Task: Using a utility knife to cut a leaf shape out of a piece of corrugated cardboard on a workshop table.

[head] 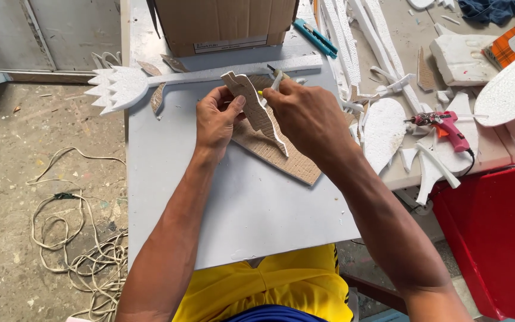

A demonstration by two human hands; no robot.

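Grey cable [78, 238], loose coils, on the concrete floor [7, 179] at nine o'clock of the worktop [239, 209]. White foam stem with a spiky flower head [120, 88], lying flat across the worktop's far part, at eleven o'clock of the hands. Left hand [216, 122], fingers closed on the near edge of a wavy-edged foam cut-out [256, 110] held tilted above a brown cardboard sheet [281, 156]. Right hand [308, 116], just beside at three o'clock, fist closed on a yellow-handled craft knife [276, 80], its tip at the cut-out's top. Cardboard box [222, 24], at twelve o'clock. Blue cutter [316, 37], at one o'clock. Pink glue gun [445, 128], at three o'clock among white foam offcuts [382, 128]. Red bin [496, 238], at four o'clock.
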